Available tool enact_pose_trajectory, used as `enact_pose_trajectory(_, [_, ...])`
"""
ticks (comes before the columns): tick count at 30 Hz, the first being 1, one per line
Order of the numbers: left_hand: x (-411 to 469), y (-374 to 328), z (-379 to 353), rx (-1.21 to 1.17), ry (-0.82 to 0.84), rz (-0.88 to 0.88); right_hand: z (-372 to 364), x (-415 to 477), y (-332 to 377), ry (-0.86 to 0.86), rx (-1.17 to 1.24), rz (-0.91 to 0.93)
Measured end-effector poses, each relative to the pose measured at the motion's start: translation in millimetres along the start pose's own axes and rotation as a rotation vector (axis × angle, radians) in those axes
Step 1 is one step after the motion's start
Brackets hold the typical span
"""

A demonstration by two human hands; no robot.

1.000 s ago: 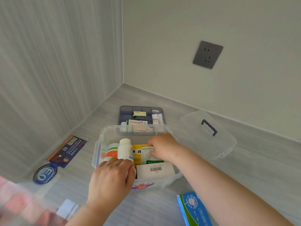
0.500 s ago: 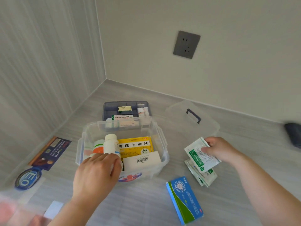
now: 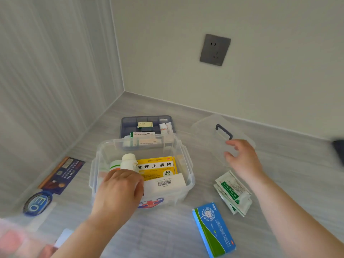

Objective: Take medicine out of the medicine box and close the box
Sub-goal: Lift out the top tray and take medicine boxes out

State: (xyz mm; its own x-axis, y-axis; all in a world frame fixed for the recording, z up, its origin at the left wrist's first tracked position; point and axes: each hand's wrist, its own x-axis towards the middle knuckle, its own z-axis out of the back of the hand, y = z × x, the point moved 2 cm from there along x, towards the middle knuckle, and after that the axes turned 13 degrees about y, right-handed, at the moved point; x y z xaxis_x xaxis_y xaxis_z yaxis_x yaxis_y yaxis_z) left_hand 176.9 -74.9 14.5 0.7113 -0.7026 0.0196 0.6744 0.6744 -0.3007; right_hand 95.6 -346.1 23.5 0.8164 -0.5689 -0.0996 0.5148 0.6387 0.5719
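**Reaching for the lid, with medicine already out on the floor**

Lying nearest the person, a blue and green tablet carton (image 3: 214,229) rests flat on the grey floor (image 3: 163,237), and just beyond it to the right a small stack of green and white sachets (image 3: 233,192) sits apart from the box. Both are outside the medicine box (image 3: 188,164), so the taking-out part looks largely done.

The left hand (image 3: 119,192) rests curled over the near rim of the clear box, fingers bent down beside a white bottle (image 3: 128,162); whether it grips the bottle or only steadies the box cannot be told. Inside the box a yellow carton (image 3: 158,166) and a white pack with a barcode (image 3: 164,183) remain.

The right hand (image 3: 243,159) is empty, fingers spread, hovering just past the sachets with its fingertips at the near edge of the clear lid (image 3: 208,127), which lies off the box to the right, its dark handle (image 3: 224,131) facing up. Behind the box sits a grey divided tray (image 3: 126,123) with small packs in it.

The step in hand appears to be the turn toward closing. The next move likely calls for a firm hold on the lid, and perhaps setting the tray back into the box first, then lining the lid up with the rim.
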Motion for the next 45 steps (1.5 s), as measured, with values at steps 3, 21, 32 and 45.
enact_pose_trajectory(3, [24,-5,-5,0.005,0.132,-0.088,-10,-4,64,0.01,0.169,0.279])
enact_pose_trajectory(21, [25,35,-11,0.08,0.322,0.029,-131,34,127,0.827,-0.806,0.169])
enact_pose_trajectory(32, [24,37,-12,0.011,0.253,0.062,-91,45,142,0.77,-0.476,0.315])
enact_pose_trajectory(45, [51,36,-22,0.216,0.56,-0.107,8,46,113,0.394,0.126,0.173])
